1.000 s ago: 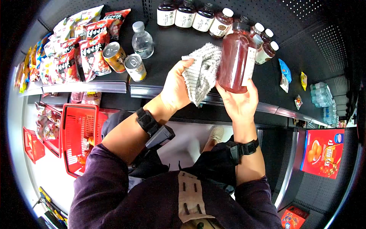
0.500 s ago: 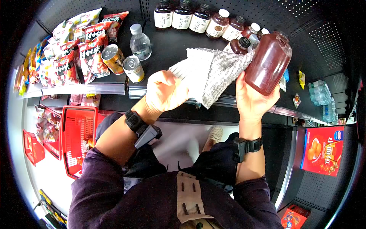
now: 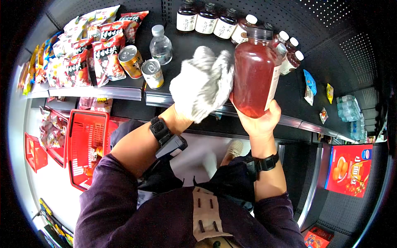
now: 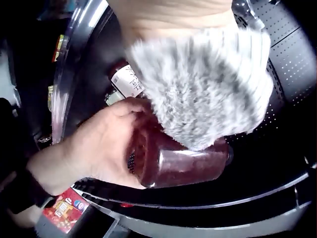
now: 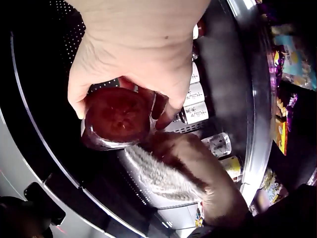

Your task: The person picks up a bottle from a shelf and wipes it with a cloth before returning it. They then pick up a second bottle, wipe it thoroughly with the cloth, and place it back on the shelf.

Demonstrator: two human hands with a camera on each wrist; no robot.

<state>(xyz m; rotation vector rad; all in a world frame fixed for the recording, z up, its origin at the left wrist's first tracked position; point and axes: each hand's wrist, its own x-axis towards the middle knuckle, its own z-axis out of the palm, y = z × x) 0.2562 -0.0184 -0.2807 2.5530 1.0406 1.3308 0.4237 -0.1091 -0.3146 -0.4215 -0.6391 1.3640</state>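
Note:
My right hand [image 3: 261,123] grips a large bottle of dark red drink [image 3: 254,78] near its base, dark cap up and label to the right. In the right wrist view the bottle's round bottom [image 5: 116,116] faces the camera. A grey-and-white fluffy cloth [image 3: 202,82] is bunched over my left hand [image 5: 190,158], hiding most of its fingers in the head view. The cloth's edge is right at the bottle's left side. In the left wrist view, the cloth overlaps the bottle's upper side, and the right hand [image 4: 106,141] wraps around the bottle.
Behind stands a row of labelled dark bottles [image 3: 205,20]. To the left on the black shelf are a clear bottle [image 3: 161,47], a white can [image 3: 152,74], a gold can [image 3: 130,62] and snack bags [image 3: 107,60]. A red basket [image 3: 70,144] is lower left; a red box [image 3: 350,169] lies right.
The bottle tilted right and moved away from the body's middle, then came back left and upright. The cloth, spread wide half a second ago, is now bunched over the left hand.

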